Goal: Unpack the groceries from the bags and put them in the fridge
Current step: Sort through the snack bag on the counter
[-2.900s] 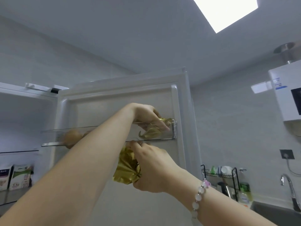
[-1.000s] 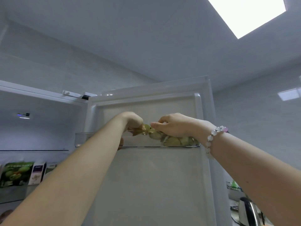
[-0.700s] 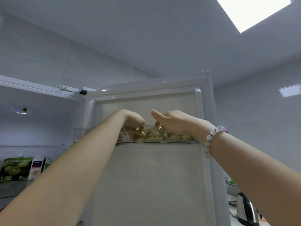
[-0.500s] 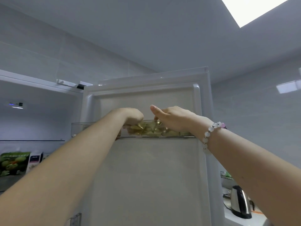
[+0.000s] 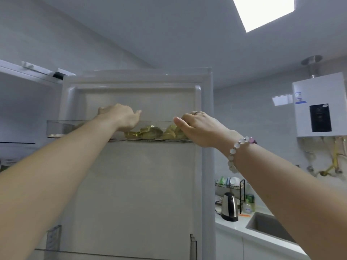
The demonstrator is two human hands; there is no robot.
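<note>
Bag (image 5: 150, 132) in door shelf (image 5: 56, 126)

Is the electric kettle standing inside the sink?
No, the electric kettle stands on the white counter, to the left of the sink and outside its basin.

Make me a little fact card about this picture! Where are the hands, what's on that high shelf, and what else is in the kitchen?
place: kitchen, at the open fridge door
shelf: clear door shelf, high up
in the shelf: gold-wrapped packets
left: left hand over the shelf rim, fingers hidden
right: right hand at the shelf's right end, next to the packets
wrist: bead bracelet on the right arm
counter: kettle beside the sink
wall: white water heater
</note>
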